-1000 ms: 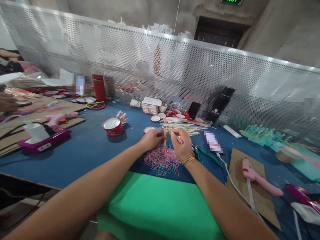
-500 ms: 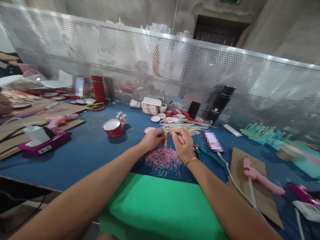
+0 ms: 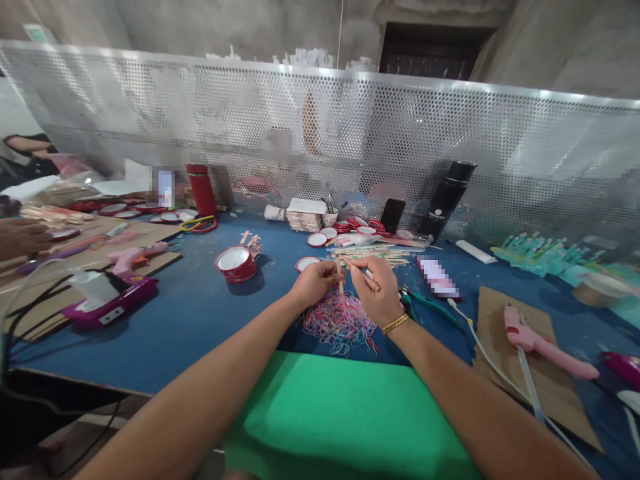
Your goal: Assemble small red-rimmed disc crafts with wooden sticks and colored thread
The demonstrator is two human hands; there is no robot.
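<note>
My left hand [image 3: 315, 283] pinches a narrow, flat, pale wooden stick [image 3: 341, 283] held nearly upright. Close beside it on the right, my right hand [image 3: 376, 292] is closed round a slim, light-coloured rod [image 3: 370, 276], its kind too small to make out. The fingertips of both hands almost meet near the stick's upper part. Under them lies a tangled heap of thin multicoloured strings [image 3: 340, 325] on the blue table. Several pale sticks [image 3: 385, 256] lie just behind my hands, and a red-rimmed white disc [image 3: 306, 264] is behind my left hand.
A red tape roll [image 3: 237, 265] stands left. Teal-handled pliers [image 3: 435, 310], a phone on a cable [image 3: 437, 277] and a pink glue gun [image 3: 545, 347] are right. A purple power strip [image 3: 110, 303] and a co-worker's hand [image 3: 23, 239] are far left. A perforated metal screen [image 3: 240, 100] runs behind.
The camera view has turned slightly, so the table's things sit further right. Both hands keep nearly the same pose around the stick. More of the co-worker's hand shows at far left.
</note>
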